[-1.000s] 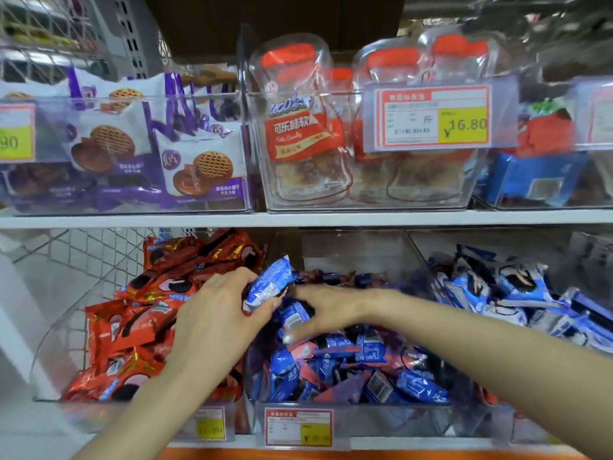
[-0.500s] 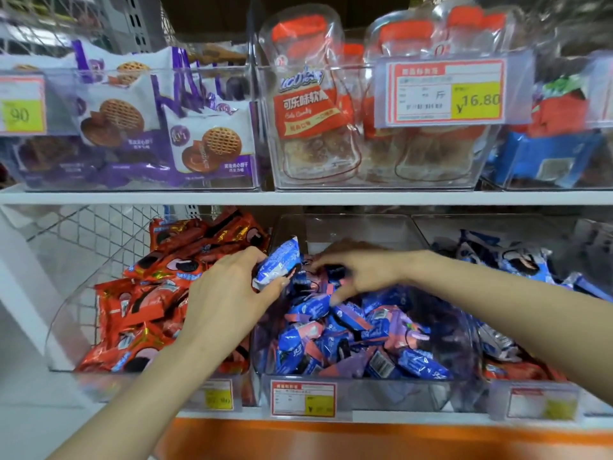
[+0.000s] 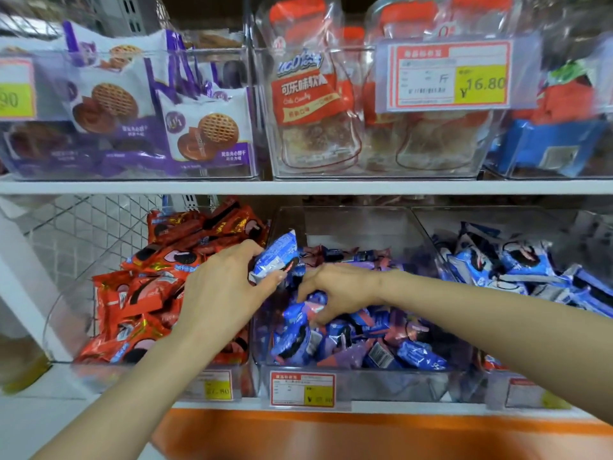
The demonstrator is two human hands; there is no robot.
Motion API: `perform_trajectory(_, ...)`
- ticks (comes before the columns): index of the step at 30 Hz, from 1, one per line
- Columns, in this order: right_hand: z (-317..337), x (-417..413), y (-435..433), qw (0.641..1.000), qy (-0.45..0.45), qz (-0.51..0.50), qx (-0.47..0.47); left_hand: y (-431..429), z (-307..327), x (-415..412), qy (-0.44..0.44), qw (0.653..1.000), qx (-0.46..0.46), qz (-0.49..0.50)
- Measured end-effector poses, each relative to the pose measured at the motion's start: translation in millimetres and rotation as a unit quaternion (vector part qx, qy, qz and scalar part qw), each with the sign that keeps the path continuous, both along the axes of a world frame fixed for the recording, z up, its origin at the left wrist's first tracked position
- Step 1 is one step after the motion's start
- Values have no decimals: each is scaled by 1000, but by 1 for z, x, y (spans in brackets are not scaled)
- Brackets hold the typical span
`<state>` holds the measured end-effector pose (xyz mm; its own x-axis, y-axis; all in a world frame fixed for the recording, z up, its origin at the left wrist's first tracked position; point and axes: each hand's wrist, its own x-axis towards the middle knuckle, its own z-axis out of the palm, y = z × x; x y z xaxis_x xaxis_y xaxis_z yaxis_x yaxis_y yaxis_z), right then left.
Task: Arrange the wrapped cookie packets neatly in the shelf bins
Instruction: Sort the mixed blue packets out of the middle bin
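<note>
Right hand slid nearer; left fingers pinch blue packet.

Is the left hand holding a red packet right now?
No, the left hand grips a blue packet over the middle bin.

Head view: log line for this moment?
left hand: holds blue packet | right hand: in middle bin, on packets, grip unclear

Both forearms are bare and slender. The left hand and right hand are bare too, with short plain nails.
</note>
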<state>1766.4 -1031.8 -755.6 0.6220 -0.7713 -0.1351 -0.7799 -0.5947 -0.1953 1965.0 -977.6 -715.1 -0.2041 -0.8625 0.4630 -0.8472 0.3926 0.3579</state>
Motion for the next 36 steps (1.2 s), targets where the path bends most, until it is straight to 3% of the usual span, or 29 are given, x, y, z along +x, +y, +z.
perform_trajectory(5,39,-39,-20,979,-161,-125,-15,3,0,-1,10,1000,-25,-9)
perform_trajectory(8,49,-57,-40,979,-105,-154,-87,3,1,-4,13,999,-27,-12)
perform_trajectory(13,34,-50,-34,983,-31,-167,-69,3,-2,-7,-13,999,-23,-17)
perform_trajectory(18,30,-22,12,995,18,-19,-98,1,-7,-2,-28,998,-10,-48)
perform_trajectory(21,14,-11,28,975,165,57,-139,1,-10,2,-46,997,-10,-68)
perform_trajectory(23,3,-10,26,958,212,62,-185,2,-10,2,-49,996,-15,-68)
perform_trajectory(30,22,-19,-7,946,161,-78,-271,6,-8,2,-47,997,-20,-61)
perform_trajectory(33,27,-25,-13,956,136,-112,-234,6,-8,4,-46,997,-10,-66)
perform_trajectory(36,37,-27,7,974,61,-85,-200,4,-10,7,-43,997,-14,-66)
